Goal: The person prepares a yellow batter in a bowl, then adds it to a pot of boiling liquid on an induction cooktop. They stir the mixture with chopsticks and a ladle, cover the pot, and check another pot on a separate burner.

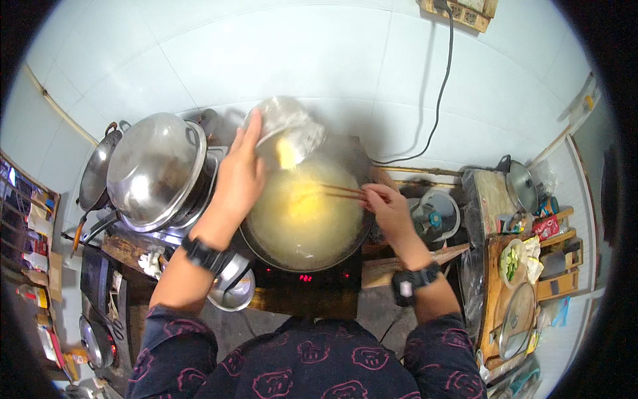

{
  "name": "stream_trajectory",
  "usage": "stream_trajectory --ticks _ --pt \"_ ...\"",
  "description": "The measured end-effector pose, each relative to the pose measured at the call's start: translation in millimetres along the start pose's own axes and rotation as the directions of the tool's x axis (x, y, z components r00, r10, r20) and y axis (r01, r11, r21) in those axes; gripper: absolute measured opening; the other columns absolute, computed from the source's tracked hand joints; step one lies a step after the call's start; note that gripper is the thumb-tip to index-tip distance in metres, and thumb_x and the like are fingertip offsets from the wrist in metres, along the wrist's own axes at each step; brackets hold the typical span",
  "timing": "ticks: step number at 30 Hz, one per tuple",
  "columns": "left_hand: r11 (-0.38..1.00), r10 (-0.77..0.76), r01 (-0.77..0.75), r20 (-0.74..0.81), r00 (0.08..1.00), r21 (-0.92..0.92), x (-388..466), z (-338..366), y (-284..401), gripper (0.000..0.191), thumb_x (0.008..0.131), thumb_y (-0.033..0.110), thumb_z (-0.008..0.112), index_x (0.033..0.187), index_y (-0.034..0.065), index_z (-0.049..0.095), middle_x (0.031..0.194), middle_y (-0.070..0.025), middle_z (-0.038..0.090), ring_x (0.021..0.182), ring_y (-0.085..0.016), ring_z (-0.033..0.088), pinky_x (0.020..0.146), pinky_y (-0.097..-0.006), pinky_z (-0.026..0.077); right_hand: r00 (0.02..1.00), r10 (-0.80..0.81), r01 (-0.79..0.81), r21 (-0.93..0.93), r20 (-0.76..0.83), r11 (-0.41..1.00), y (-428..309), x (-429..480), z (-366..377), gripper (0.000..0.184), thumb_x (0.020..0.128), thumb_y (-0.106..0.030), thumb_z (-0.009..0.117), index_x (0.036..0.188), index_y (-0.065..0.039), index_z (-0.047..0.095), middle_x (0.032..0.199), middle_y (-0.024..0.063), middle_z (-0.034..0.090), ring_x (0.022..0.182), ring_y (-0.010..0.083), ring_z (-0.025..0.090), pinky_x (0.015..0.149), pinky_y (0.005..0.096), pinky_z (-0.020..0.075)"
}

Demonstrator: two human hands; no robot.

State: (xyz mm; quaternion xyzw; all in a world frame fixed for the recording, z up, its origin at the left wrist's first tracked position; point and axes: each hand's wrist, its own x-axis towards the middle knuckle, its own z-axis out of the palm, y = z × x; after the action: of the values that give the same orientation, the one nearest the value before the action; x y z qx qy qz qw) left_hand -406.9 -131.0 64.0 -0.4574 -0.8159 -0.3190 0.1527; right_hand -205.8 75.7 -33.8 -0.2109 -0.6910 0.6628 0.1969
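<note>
My left hand [242,172] holds a shiny bowl [286,119] tipped over the far side of a wok [259,259]. A yellow mass, likely beaten egg [285,152], shows at the bowl's lower edge. Pale steaming liquid [299,244] fills the wok, and a blurred yellow patch [306,199] lies at its middle. Over the wok's right side, my right hand [384,202] grips a pair of wooden chopsticks [344,191]. Their tips reach into the yellow patch, where steam and motion blur the detail.
The wok sits on a cooktop [305,289] with a lit red display. A domed metal lid [154,172] covers a pan at left. Near my left forearm stands a metal bowl [239,294]. A gas cylinder [436,217] and a wooden board [491,299] with a glass lid are at right.
</note>
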Motion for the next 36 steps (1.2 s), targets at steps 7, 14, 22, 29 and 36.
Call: stream_trajectory --ticks 7,14,22,29,36 --pt "0.997 -0.046 0.05 0.059 0.997 -0.066 -13.5 -7.8 6.2 0.077 0.077 -0.011 0.047 0.148 0.0098 0.024 0.136 -0.0274 0.045 0.125 -0.048 0.041 0.103 -0.0435 0.041 0.987 -0.031 0.02 0.066 0.157 0.998 1.9 -14.4 -10.4 0.024 0.096 -0.013 0.053 0.11 0.005 0.062 0.098 0.0103 0.066 0.088 0.0163 0.065 0.08 0.0274 0.0521" --pt "0.998 0.051 -0.047 0.079 0.996 -0.048 -28.1 -17.9 10.3 0.079 0.075 -0.012 0.047 0.148 0.0097 0.024 0.134 -0.0311 0.043 0.125 -0.049 0.04 0.098 -0.044 0.045 0.951 -0.117 0.089 0.109 0.285 0.99 0.2 -27.8 -8.2 0.024 0.096 -0.012 0.054 0.11 0.005 0.062 0.099 0.0119 0.067 0.089 0.0171 0.065 0.079 0.0283 0.0531" --pt "0.999 0.037 -0.036 0.083 0.996 -0.018 -31.1 -22.8 19.6 0.083 0.075 -0.011 0.049 0.149 0.0171 0.024 0.131 -0.0424 0.037 0.113 -0.051 0.049 0.09 -0.0451 0.048 0.952 -0.189 0.203 -0.035 0.242 0.979 -0.2 -25.5 -9.1 0.024 0.095 -0.012 0.055 0.108 0.005 0.064 0.096 0.0099 0.067 0.087 0.0156 0.064 0.082 0.0287 0.053" --pt "1.0 -0.003 -0.001 0.138 0.99 0.027 -35.6 -20.3 18.4 0.082 0.076 -0.009 0.05 0.149 0.0169 0.024 0.134 -0.0438 0.032 0.111 -0.05 0.051 0.084 -0.0441 0.05 0.922 -0.087 0.063 0.076 0.378 0.995 -7.4 -24.2 -2.7 0.024 0.095 -0.012 0.055 0.107 0.006 0.064 0.097 0.01 0.067 0.088 0.0159 0.065 0.08 0.0284 0.0531" --pt "0.991 -0.013 0.005 0.061 0.998 0.133 -32.5 -20.9 19.9 0.082 0.077 -0.01 0.049 0.15 0.019 0.023 0.136 -0.0437 0.028 0.096 -0.052 0.057 0.075 -0.0427 0.052 0.969 -0.135 0.15 -0.057 0.208 0.987 -5.0 -19.5 0.3 0.021 0.092 -0.012 0.057 0.103 0.004 0.066 0.085 0.0082 0.069 0.076 0.0127 0.064 0.072 0.0266 0.0512"
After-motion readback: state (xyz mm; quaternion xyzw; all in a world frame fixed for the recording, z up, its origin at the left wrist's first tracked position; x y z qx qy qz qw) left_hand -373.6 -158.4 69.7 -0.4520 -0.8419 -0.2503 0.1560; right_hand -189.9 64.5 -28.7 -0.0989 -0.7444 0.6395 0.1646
